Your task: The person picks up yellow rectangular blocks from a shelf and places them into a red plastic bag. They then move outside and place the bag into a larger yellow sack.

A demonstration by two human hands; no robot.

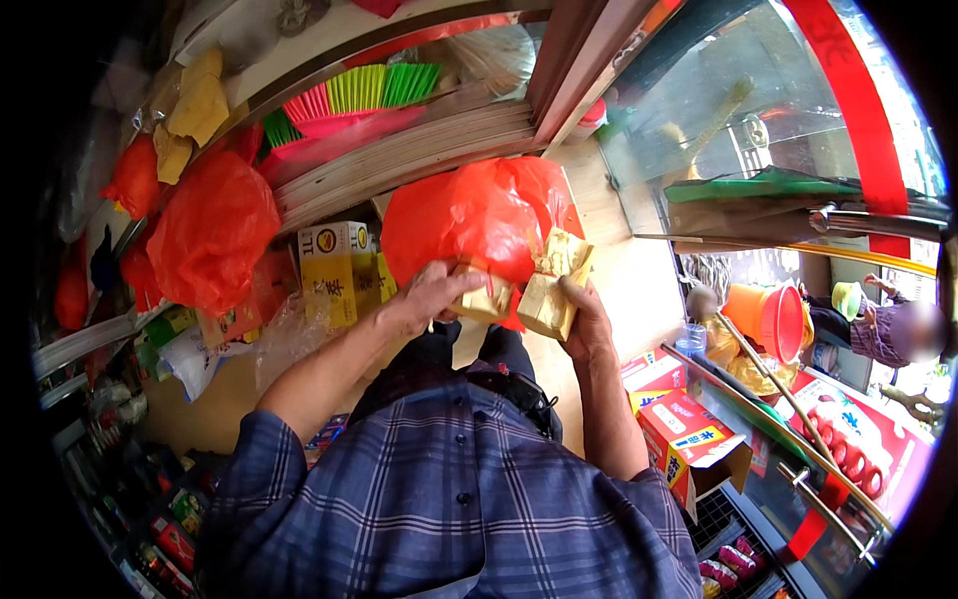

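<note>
My left hand grips a block-shaped bundle of yellow paper, its thumb lying across the top. In my right hand is a second bundle of yellow paper, with a crumpled, rough upper end. The two bundles are side by side in front of my waist, their near ends a little apart. Directly beyond them spreads a thin red plastic bag, bulging and wrinkled. Part of the bag shows between and below the bundles. What is inside the bag and what it rests on are mostly hidden.
Glass doors with metal handles stand at the right, near red cartons. Outside are an orange plastic basket and a person. At the left are filled red bags and a yellow-white carton. Colourful broom bristles show beyond the frame.
</note>
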